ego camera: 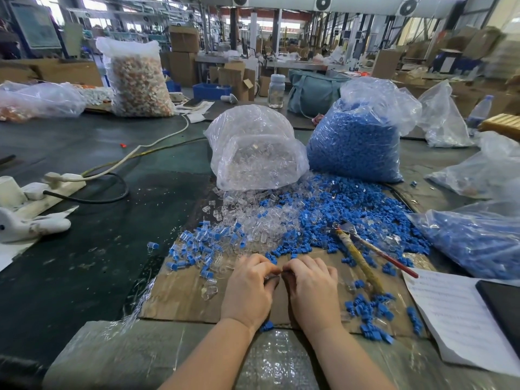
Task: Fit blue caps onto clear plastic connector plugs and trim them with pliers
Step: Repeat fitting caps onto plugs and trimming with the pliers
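1. Cardboard [180, 299] lies on the counter [84, 263] and serves as the work mat; everything below is placed from it.
2. Head view: both hands meet over its near middle. The left hand [247, 288] and right hand [312, 291] are curled, fingertips pressed together around something small; what they pinch I cannot tell.
3. Along its far edge, loose clear plugs [253, 218] and blue caps [351, 215] spill from two bags, the plug bag [256, 147] and the cap bag [357, 142].
4. At its left far corner sits a cluster of capped plugs [197, 249], so a fair batch looks fitted.
5. On its right side the pliers [363, 254] lie untouched, apart from the hands; trimming seems not under way.
6. Both bags look nearly full, so most of the job appears left.
7. Whether the capped plugs are already trimmed is too small to judge; fingers hide the piece in hand.
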Available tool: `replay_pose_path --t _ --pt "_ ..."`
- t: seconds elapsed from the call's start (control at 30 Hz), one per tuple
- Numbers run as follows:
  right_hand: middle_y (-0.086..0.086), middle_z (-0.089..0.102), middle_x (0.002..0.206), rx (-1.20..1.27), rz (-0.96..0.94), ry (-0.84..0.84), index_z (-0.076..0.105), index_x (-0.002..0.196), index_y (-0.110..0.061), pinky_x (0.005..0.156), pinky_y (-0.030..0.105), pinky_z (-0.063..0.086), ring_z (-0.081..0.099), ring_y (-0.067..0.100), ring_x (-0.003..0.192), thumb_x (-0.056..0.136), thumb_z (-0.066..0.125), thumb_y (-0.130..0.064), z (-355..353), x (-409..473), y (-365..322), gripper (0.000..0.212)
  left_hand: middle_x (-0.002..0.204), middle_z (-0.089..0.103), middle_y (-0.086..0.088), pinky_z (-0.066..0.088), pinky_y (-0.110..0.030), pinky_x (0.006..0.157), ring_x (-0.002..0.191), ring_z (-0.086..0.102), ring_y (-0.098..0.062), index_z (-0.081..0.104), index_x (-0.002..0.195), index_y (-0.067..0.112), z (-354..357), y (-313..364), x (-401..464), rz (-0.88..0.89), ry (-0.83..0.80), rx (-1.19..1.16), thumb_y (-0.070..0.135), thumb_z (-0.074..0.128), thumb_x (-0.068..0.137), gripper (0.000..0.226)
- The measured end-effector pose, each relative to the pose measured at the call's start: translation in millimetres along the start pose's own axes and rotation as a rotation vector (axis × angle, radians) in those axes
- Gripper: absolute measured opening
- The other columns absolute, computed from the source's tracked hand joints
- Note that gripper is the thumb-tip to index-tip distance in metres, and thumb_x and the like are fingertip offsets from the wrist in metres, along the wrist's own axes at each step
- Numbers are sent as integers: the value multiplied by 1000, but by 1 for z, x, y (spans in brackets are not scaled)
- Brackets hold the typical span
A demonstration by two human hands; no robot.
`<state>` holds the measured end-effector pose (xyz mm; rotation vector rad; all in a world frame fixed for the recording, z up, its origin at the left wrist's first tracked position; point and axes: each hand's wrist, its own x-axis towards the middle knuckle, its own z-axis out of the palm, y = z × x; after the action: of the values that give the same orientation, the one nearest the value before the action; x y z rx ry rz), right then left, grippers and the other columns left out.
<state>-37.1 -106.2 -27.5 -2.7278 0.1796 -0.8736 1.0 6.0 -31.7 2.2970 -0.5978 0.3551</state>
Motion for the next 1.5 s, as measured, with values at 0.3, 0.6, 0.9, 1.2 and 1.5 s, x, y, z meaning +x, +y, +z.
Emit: replay_pose_path --t 0.3,0.6,0.9,1.2,1.5 --pt "4 60 79 98 -58 36 71 88 -12 62 36 48 60 24 69 66 79 0 5 -1 3 26 86 58 13 40 -3 72 74 52 3 68 90 16 -4 3 -1 -113 83 -136 14 64 86 6" --pt "-6 68 75 356 47 25 69 80 -13 64 12 40 59 8 66 78 71 -1 -3 -2 5 13 92 65 11 35 -5 75 84 54 -1 69 100 21 -5 0 0 -152 60 -120 20 62 88 15" --pt "-8 64 74 324 93 -50 64 78 -17 65 25 37 48 6 66 86 67 -20 1 -3 5 9 77 65 14 49 -15 71 75 60 0 62 86 28 -5 0 0 -243 19 -216 20 61 89 8" --pt "-9 60 66 271 69 -54 58 71 -19 64 25 29 32 -5 55 85 67 -24 3 -3 3 17 74 66 17 48 -9 69 73 61 7 59 77 37 -8 0 -1 -233 -28 -320 16 64 86 23" --pt "-9 64 71 277 -10 -8 65 77 -18 63 21 37 49 4 62 78 76 -18 0 -3 2 11 75 64 18 44 -5 67 74 58 8 59 79 35 -9 -1 0 -241 -34 -339 17 62 88 20"
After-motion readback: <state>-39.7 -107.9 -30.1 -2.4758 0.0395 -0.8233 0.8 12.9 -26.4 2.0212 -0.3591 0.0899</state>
